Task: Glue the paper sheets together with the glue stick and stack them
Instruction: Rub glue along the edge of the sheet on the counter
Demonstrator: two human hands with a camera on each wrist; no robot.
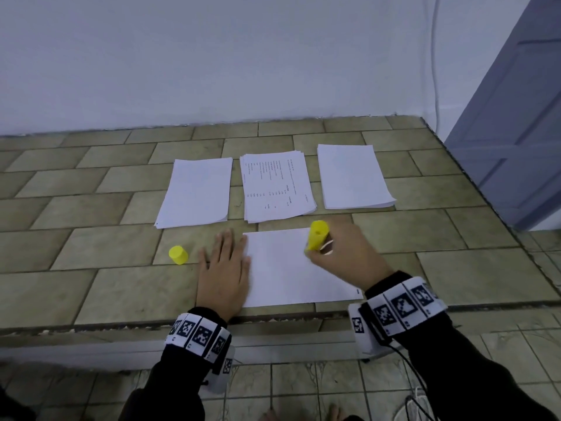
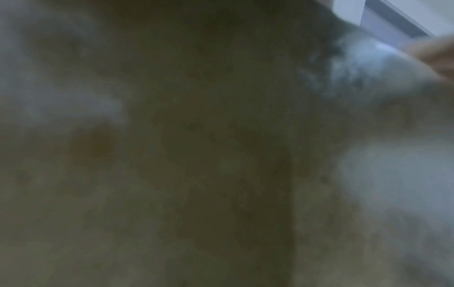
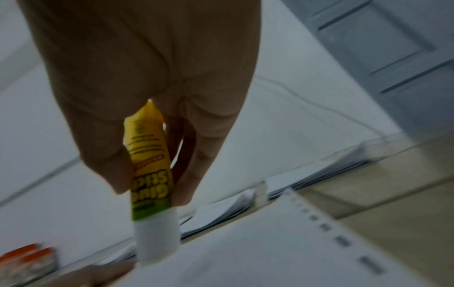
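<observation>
A person's right hand (image 1: 349, 253) grasps a yellow cylindrical glue stick (image 1: 317, 235) with fingers curled round its barrel, its white glue end pointed down at the far right part of a single blank white paper sheet (image 1: 288, 268) lying on the tan tiled counter (image 1: 91, 287); in the right wrist view the same glue stick (image 3: 150, 174), its yellow label reading "Glue Stick", is pinched between thumb and fingers just above the sheet (image 3: 258, 252), though blur hides whether the tip touches the paper; the left hand (image 1: 223, 268) lies flat, fingers straight and together, pressing on the sheet's left edge and partly on the counter; the glue stick's yellow plastic cap (image 1: 178, 254) stands on the counter just left of that hand, apart from it; beyond the sheet, three stacks of paper lie side by side near the wall: a blank white stack on the left (image 1: 195, 192), a printed stack with lines of small text in the middle (image 1: 276, 186), and a thicker blank white stack on the right (image 1: 353, 177); black sleeves and white wristbands with black square markers (image 1: 400, 308) cover both wrists; a pale wall (image 1: 212, 56) rises behind the counter, a grey-blue panelled door (image 1: 516, 132) stands at the right; the left wrist view is dark and blurred.
</observation>
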